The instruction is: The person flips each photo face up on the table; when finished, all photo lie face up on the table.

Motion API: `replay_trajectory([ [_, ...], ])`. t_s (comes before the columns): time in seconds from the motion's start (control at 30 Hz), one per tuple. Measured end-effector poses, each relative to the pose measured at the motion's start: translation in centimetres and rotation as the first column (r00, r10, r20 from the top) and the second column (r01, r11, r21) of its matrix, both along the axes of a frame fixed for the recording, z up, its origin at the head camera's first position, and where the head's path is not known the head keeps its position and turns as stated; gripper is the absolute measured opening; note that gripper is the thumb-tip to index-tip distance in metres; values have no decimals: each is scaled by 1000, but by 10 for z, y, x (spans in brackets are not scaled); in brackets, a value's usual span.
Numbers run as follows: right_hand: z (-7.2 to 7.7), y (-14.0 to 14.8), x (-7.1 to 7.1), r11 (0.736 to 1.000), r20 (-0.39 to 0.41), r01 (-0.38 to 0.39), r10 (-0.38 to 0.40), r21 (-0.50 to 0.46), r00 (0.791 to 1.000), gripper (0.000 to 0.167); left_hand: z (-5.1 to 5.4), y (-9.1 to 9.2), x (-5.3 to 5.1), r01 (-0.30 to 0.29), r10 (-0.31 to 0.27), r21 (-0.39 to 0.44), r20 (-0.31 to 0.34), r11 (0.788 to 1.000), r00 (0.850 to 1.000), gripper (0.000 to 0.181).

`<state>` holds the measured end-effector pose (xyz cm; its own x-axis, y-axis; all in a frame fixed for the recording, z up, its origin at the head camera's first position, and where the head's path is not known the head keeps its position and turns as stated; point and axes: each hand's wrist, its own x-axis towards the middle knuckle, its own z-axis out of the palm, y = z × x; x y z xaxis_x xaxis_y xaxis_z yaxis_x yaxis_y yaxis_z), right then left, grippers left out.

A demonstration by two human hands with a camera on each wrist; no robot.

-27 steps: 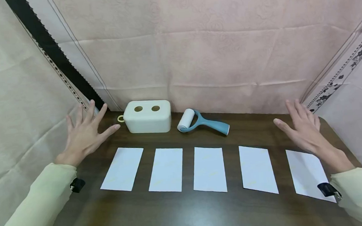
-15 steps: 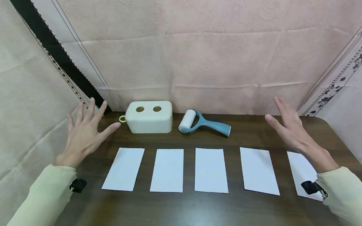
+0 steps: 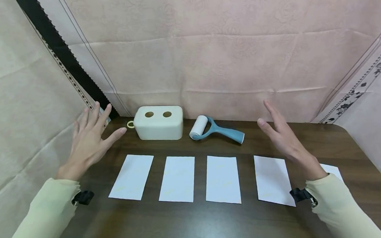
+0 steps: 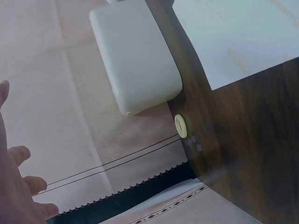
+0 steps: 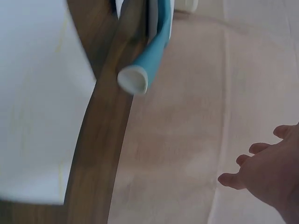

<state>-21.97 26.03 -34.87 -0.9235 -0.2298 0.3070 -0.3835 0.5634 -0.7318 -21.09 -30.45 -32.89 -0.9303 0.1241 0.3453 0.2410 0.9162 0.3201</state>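
Observation:
My left hand (image 3: 90,142) hovers at the left with its fingers spread, holding nothing. Nearest to it are a small yellow ring (image 3: 130,124) and a pale, rounded box (image 3: 159,128) with two round holes in its top. Over the right part of the table, my right hand (image 3: 283,138) is in the air, fingers extended and grasping nothing. To its left lies a lint roller (image 3: 226,132) with a blue handle and a white roll; the right wrist view shows the handle's hollow end (image 5: 134,80). Below that hand is a white sheet (image 3: 272,179) with faint yellow marks.
Several white sheets, among them the leftmost sheet (image 3: 131,177), lie in a row across the dark wooden table (image 3: 185,230). The rightmost sheet (image 3: 331,170) is mostly hidden by my right arm. Pale cloth (image 3: 222,57) hangs behind the table and at both sides.
My right hand has moved left, from above the rightmost sheet toward the lint roller. My left hand has hardly moved, and the objects lie where they were.

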Motion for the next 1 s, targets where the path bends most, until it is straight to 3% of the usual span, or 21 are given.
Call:
replay_trajectory([
  [0.4, -12, -60, -7, 997, -35, -73, 73, 13, 997, 77, -4, -7, 15, 14, -12, 52, -45, 999, 999, 87],
  [1.0, -22, -142, -7, 977, 42, -182, 187, -109, 981, 78, -24, -19, 41, 44, -40, 106, -38, 993, 998, 89],
])
